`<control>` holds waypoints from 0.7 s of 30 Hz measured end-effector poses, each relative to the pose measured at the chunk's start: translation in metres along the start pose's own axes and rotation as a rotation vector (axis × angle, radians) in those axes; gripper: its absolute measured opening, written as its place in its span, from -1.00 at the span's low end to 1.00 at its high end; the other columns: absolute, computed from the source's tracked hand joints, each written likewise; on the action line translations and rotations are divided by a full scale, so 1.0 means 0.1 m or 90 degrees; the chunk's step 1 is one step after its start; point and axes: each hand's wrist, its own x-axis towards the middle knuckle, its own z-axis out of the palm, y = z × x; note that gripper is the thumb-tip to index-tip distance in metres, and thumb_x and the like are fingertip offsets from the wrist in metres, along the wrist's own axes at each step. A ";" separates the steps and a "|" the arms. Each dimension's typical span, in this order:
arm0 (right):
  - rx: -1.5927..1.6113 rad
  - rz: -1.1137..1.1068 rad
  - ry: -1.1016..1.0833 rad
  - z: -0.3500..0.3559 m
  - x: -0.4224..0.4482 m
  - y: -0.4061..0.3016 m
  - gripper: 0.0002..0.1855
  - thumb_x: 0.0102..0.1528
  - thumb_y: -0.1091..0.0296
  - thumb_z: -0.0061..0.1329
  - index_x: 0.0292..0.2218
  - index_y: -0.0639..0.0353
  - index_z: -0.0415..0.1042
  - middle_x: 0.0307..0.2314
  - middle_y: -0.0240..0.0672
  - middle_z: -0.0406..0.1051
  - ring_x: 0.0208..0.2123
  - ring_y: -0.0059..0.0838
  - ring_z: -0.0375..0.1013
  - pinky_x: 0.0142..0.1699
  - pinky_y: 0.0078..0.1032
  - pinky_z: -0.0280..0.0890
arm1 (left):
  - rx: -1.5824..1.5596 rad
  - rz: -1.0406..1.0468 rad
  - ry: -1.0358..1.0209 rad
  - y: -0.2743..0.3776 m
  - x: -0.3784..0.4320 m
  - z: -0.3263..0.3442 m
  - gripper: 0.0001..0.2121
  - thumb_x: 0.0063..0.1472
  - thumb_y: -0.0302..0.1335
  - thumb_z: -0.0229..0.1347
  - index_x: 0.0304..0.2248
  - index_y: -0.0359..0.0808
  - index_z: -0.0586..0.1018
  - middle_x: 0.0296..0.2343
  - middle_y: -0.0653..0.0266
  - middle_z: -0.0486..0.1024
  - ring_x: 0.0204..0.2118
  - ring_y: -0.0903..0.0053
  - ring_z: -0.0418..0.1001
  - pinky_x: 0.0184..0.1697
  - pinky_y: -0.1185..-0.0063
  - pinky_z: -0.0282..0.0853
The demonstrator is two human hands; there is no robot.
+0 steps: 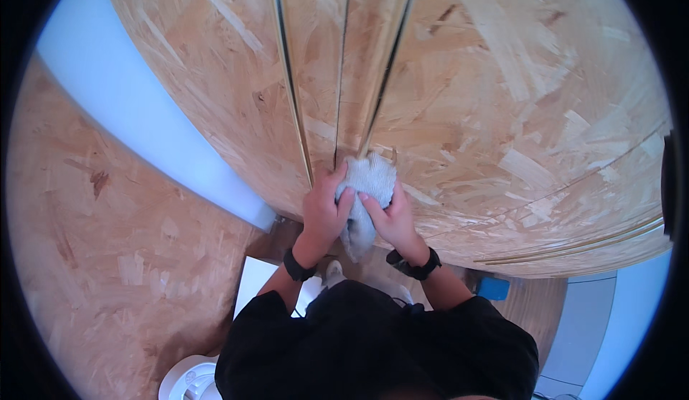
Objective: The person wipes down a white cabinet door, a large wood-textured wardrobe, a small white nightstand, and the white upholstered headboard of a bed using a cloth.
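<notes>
Both hands grip one crumpled, ribbed grey cloth (368, 176) in front of an oriented strand board wall (484, 104). My left hand (324, 206) pinches its left side, with the thumb on top. On the opposite side my right hand (395, 218) holds it, thumb also uppermost. The cloth meets the lower visible end of a shiny brass-coloured strip (385, 85); whether it wraps around the strip is hidden. Another brass-coloured strip (292, 90) runs down just left of my left hand. Between them is a thin dark line (341, 71).
A white upright band (156, 114) divides the board surfaces at left. Below stand a white flat-topped object (255, 279) and a rounded white object (185, 376). A blue object (493, 288) lies on the wood-look floor (530, 303) at right. More brass-coloured strips (570, 246) cross the right wall.
</notes>
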 end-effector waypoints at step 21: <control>0.057 -0.070 -0.082 -0.15 0.23 -0.09 -0.51 -0.10 0.44 -0.01 -0.11 0.32 0.18 -0.36 -0.06 0.36 -0.33 -0.26 0.40 -0.25 -0.49 0.27 | 0.000 -0.032 0.087 0.29 0.11 0.06 -0.66 0.05 -0.49 -0.04 -0.14 -0.34 0.32 -0.43 0.03 0.35 -0.41 0.22 0.38 -0.36 0.49 0.28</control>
